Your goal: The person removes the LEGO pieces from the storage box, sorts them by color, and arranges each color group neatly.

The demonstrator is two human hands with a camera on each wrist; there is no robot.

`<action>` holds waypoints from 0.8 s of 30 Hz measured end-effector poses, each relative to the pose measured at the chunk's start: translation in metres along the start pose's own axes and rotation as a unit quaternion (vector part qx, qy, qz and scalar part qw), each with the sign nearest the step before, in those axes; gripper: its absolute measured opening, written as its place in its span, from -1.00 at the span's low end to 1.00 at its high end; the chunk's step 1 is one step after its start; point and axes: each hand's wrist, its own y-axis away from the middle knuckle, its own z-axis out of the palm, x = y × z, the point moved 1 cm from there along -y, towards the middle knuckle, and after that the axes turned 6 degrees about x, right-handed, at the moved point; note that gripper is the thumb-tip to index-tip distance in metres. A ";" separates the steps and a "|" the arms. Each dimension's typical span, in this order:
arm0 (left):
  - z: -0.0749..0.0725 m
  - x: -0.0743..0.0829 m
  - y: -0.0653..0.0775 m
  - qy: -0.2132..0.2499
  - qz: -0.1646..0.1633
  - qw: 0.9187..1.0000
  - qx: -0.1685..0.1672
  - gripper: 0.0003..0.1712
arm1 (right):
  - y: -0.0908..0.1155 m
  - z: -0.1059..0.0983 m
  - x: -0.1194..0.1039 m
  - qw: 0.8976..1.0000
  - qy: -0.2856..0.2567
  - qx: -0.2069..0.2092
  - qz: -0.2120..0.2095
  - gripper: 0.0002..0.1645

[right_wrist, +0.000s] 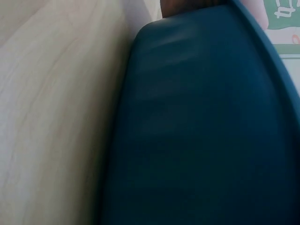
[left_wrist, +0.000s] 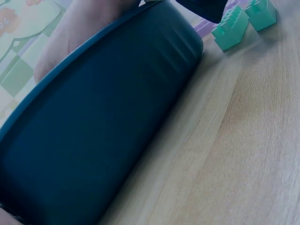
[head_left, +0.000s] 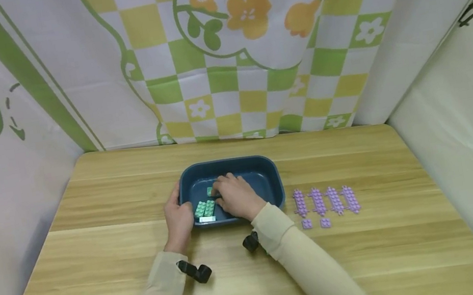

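A wooden desk (head_left: 400,245) carries a dark blue tray (head_left: 265,179) with rounded corners. Inside, toward its left end, lie two studded green blocks (head_left: 210,208) side by side, a pale block (head_left: 207,219) just in front of them, and a small green block (head_left: 210,191) farther back.

Of the person's hands, the left hand (head_left: 179,221) grips the tray's left end, thumb at the rim. The right hand (head_left: 237,196) reaches over the front rim, fingers bent beside the small green block; they partly cover it, so whether they pinch it cannot be told. In both wrist views the tray's outer wall hides its contents.

On the desk to the tray's right, four long purple pieces (head_left: 318,201) stand in a row, with two small purple bricks (head_left: 306,224) in front. The left wrist view shows two more green bricks (left_wrist: 230,29) on the desk, mostly hidden by the right sleeve (head_left: 299,251) from above. A checked, flowered curtain (head_left: 249,78) hangs behind, between white side cloths (head_left: 465,96).
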 end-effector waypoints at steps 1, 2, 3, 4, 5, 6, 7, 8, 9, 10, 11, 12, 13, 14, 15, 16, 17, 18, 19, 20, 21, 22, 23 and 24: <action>0.000 0.000 0.000 0.001 0.000 1.000 0.000 -0.15 | 0.000 0.000 0.001 1.000 0.002 0.004 0.002 -0.78; 0.000 0.000 0.000 0.002 0.001 1.000 -0.001 -0.15 | 0.000 0.001 0.002 1.000 0.004 0.008 0.004 -0.79; 0.000 0.000 0.001 0.003 0.001 1.000 -0.001 -0.15 | 0.000 0.001 0.002 1.000 0.004 0.011 0.005 -0.80; 0.000 0.001 0.001 0.004 0.000 1.000 -0.002 -0.15 | 0.001 0.001 0.003 1.000 0.003 0.014 0.007 -0.81; 0.000 0.000 0.001 0.005 0.000 1.000 -0.002 -0.15 | 0.001 0.001 0.004 1.000 0.002 0.018 0.008 -0.82; 0.001 0.000 0.001 0.005 -0.001 1.000 -0.003 -0.15 | 0.002 0.001 0.005 1.000 -0.001 0.023 0.008 -0.82; 0.001 0.000 0.001 0.004 -0.001 1.000 -0.002 -0.15 | 0.002 0.001 0.006 1.000 -0.005 0.029 0.008 -0.81; 0.001 0.000 0.001 0.004 -0.002 1.000 -0.002 -0.15 | 0.004 0.000 0.006 0.999 -0.009 0.038 0.007 -0.81; 0.001 0.000 0.001 0.004 -0.001 1.000 -0.001 -0.15 | 0.005 -0.002 0.007 0.999 -0.014 0.048 0.004 -0.79; 0.001 -0.001 0.002 0.003 -0.002 1.000 0.000 -0.15 | 0.007 -0.004 0.007 0.998 -0.020 0.059 0.001 -0.78; 0.001 -0.001 0.002 0.003 -0.001 1.000 0.000 -0.15 | 0.010 -0.007 0.008 0.997 -0.027 0.072 -0.002 -0.76; 0.002 -0.001 0.002 0.003 -0.001 1.000 0.001 -0.16 | 0.014 -0.011 0.008 0.996 -0.036 0.083 -0.005 -0.74; 0.002 -0.001 0.002 0.002 0.000 1.000 0.002 -0.16 | 0.018 -0.015 0.009 0.994 -0.046 0.094 -0.007 -0.71; 0.002 -0.002 0.002 0.003 0.000 1.000 0.003 -0.16 | 0.024 -0.020 0.009 0.993 -0.056 0.106 -0.010 -0.68; 0.003 -0.002 0.002 0.004 0.000 1.000 0.003 -0.16 | 0.030 -0.026 0.010 0.991 -0.066 0.116 -0.013 -0.66; 0.003 -0.001 0.003 0.005 -0.001 1.000 0.004 -0.15 | 0.038 -0.032 0.012 0.989 -0.078 0.126 -0.015 -0.63; 0.003 -0.001 0.003 0.007 -0.002 1.000 0.004 -0.15 | 0.047 -0.037 0.014 0.986 -0.089 0.139 -0.021 -0.61; 0.003 -0.001 0.003 0.009 -0.003 1.000 0.004 -0.15 | 0.056 -0.043 0.015 0.983 -0.102 0.150 -0.026 -0.59; 0.003 0.000 0.003 0.011 -0.004 1.000 0.004 -0.15 | 0.066 -0.049 0.018 0.981 -0.115 0.156 -0.027 -0.56; 0.003 0.001 0.003 0.012 -0.005 1.000 0.004 -0.14 | 0.077 -0.054 0.020 0.978 -0.125 0.163 -0.030 -0.54; 0.002 0.001 0.003 0.012 -0.006 1.000 0.005 -0.14 | 0.089 -0.059 0.023 0.976 -0.136 0.169 -0.032 -0.52; 0.002 0.002 0.003 0.012 -0.007 1.000 0.006 -0.13 | 0.100 -0.062 0.026 0.972 -0.149 0.177 -0.033 -0.50; 0.001 0.003 0.002 0.011 -0.008 1.000 0.006 -0.13 | 0.111 -0.065 0.030 0.969 -0.161 0.185 -0.036 -0.48; 0.000 0.003 0.002 0.007 -0.008 1.000 0.007 -0.13 | 0.123 -0.067 0.033 0.966 -0.174 0.189 -0.032 -0.47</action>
